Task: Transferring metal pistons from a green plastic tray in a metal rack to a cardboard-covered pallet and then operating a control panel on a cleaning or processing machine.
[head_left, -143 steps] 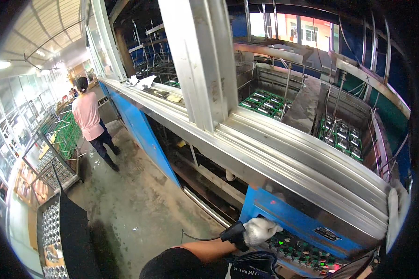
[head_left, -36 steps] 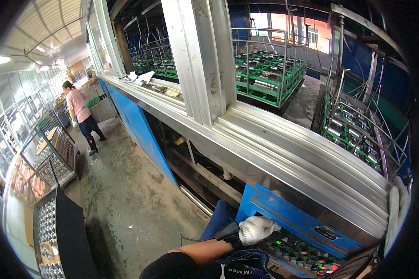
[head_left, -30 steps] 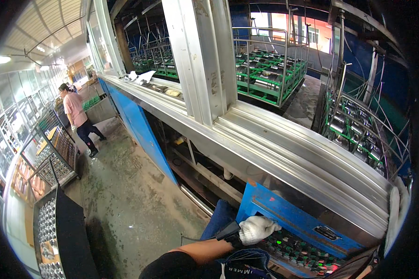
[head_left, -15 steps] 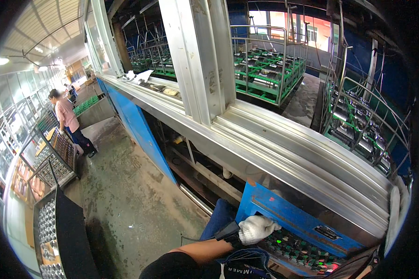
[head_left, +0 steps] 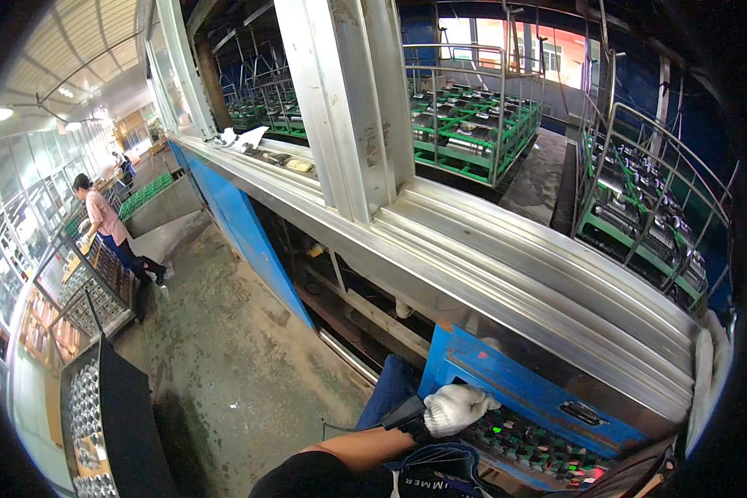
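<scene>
My left hand [head_left: 455, 410], in a white knitted glove with a dark band at the wrist, is closed in a curled shape over the upper left part of a button panel [head_left: 548, 452]. The panel carries several rows of dark and green buttons, with a green light and a red light lit. What the fingers hold or press is hidden under the glove. Beside the metal ledge's right end is a white glove-like shape [head_left: 705, 365]; whether it is my right hand I cannot tell. A blue metal housing [head_left: 523, 386] surrounds the panel.
Behind the aluminium ledge [head_left: 506, 257], a wire basket [head_left: 473, 124] and another at the right [head_left: 639, 207] hold shiny metal parts on green frames. A thick upright post [head_left: 340, 100] divides the opening. A person [head_left: 108, 220] stands at a parts rack. Another rack [head_left: 87, 415] is at lower left.
The right basket has risen and its green base shows more. The person at the far left has leaned toward the rack, arm reaching to it. My left hand has stayed at the panel.
</scene>
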{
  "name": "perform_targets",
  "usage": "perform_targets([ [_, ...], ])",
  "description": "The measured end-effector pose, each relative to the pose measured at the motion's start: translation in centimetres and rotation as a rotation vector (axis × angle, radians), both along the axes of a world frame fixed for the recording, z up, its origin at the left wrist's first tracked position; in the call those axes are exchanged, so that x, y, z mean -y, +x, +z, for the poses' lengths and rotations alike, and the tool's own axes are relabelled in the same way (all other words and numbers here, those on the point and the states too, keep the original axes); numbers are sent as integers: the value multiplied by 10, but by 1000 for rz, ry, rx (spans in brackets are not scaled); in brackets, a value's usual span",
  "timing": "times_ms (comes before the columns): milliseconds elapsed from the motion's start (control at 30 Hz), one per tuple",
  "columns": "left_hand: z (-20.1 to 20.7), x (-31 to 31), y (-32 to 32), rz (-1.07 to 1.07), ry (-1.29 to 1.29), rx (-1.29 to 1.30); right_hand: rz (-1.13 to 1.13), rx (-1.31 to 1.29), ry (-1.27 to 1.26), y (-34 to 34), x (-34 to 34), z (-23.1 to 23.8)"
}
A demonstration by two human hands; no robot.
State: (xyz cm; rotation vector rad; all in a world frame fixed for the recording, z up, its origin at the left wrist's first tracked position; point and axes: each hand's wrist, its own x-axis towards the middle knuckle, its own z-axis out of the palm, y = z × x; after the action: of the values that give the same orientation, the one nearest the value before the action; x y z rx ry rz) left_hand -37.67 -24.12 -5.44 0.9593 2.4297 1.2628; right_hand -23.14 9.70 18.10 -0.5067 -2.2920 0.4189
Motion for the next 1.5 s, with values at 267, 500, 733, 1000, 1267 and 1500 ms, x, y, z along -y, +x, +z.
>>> perform_targets([
  [267,-14,-7,2,64,263,134,-33,-13,9,-8,40,27],
  [500,-91,-8,-3,-82,635,880,-128,-58,71,-6,61,35],
  [733,-21,-27,30,241,585,943,-56,-16,175,-1,49,31],
  [1000,-73,-25,17,225,167,-654,-100,-19,132,-4,63,34],
  [1267,-67,-19,13,161,72,-714,-108,-32,145,-5,70,33],
  [1500,-66,0,-4,18,546,217,-70,-14,118,-27,91,33],
])
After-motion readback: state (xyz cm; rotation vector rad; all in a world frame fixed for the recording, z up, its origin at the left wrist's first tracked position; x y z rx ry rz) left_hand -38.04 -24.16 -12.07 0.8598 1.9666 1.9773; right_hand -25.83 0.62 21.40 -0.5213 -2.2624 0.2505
